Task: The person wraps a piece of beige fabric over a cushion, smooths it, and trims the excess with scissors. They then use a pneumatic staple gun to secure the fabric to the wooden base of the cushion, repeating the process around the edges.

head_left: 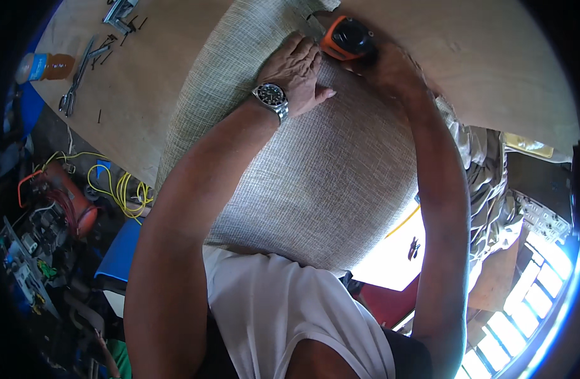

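Observation:
A cushion-like piece covered in woven grey-beige fabric point(315, 183) lies across the table and reaches toward my body. My left hand point(294, 74), a metal watch on its wrist, lies on the fabric near the far edge, fingers extended and thumb apart. Just right of its fingertips is an orange and black staple gun point(348, 39). My right hand point(388, 68) is wrapped round it from the right; shadow and the tool hide part of those fingers. The tool's nose is not clearly visible.
Scissors point(80, 76), loose dark screws point(106, 49) and a bottle of amber liquid point(49, 67) lie on the wooden tabletop point(138, 95). A red tank point(75, 196) and coiled yellow hose point(122, 189) are on the floor at left. Small pliers point(414, 248) and crumpled cloth point(489, 196) lie at right.

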Action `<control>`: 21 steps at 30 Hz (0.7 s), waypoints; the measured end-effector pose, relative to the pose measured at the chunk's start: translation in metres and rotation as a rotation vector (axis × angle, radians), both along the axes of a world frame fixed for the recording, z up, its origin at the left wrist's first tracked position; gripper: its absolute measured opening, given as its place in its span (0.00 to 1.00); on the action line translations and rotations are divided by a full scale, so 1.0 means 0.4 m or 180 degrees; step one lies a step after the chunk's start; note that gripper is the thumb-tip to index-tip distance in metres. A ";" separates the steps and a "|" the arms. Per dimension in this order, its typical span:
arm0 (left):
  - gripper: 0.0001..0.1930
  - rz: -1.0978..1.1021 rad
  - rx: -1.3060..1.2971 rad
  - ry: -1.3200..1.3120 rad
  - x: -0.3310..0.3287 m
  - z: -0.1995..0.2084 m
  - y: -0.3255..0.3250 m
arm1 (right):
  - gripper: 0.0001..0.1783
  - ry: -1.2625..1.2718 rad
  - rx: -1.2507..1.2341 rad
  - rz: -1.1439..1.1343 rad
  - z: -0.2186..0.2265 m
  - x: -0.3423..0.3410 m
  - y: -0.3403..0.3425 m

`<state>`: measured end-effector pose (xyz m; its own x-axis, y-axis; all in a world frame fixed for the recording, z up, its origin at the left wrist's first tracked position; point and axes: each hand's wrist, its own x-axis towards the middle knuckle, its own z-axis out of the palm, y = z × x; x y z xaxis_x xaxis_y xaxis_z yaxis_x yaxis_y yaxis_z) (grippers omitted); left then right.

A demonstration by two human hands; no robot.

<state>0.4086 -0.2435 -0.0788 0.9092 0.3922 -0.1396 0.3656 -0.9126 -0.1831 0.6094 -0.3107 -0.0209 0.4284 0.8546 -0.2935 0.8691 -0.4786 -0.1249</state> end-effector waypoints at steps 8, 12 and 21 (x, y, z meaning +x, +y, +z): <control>0.43 -0.0015 -0.0239 -0.0255 0.032 -0.016 0.000 | 0.36 0.0043 -0.0326 -0.0293 0.030 0.014 -0.001; 0.44 0.0055 -0.0306 -0.0334 0.017 -0.032 0.004 | 0.36 0.0109 -0.0310 -0.0414 0.125 -0.044 0.001; 0.45 0.0052 -0.0511 -0.0798 0.029 -0.047 -0.004 | 0.36 0.0015 -0.0855 -0.0469 0.085 -0.040 0.003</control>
<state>0.4202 -0.2450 -0.0975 0.9169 0.3982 0.0273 0.3961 -0.9162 0.0609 0.5934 -0.3093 0.0132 0.5400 0.6749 -0.5029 0.7876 -0.6158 0.0192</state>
